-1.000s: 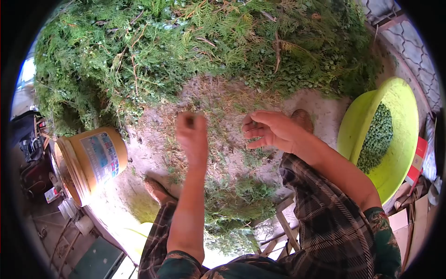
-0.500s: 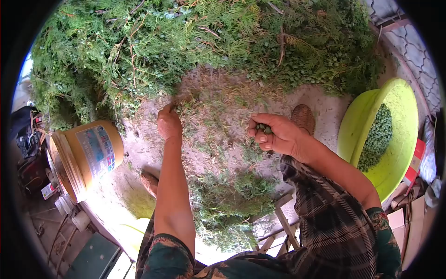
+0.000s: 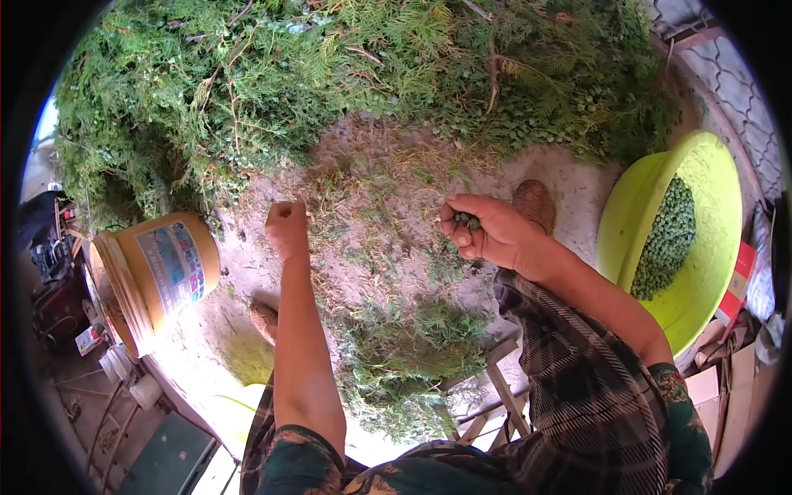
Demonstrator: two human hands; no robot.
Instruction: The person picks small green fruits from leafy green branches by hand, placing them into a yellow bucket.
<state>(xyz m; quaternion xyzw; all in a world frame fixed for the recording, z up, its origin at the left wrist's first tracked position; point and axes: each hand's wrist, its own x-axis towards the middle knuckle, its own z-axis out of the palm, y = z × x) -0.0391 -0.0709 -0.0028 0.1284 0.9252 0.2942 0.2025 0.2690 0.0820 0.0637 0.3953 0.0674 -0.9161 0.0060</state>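
**Cones in right hand, left fist over the litter**

A small cluster of green cones [image 3: 467,220] sits at frame centre, pinched in my right hand [image 3: 487,233], fingers curled over it; exact count unreadable. My left hand [image 3: 287,227], centre-left, is balled shut; whether it holds anything, I cannot tell. One lime basin [image 3: 711,177] at right holds many more cones. One yellow bucket [image 3: 161,268] lies tipped at left. One big heap of cut branches [image 3: 346,74] fills the top.

Versus half a second ago: left hand has pulled back from the heap's edge; right hand barely shifted.

Ground: sandy concrete [image 3: 569,194] strewn with dry clippings; wire fencing at upper right.
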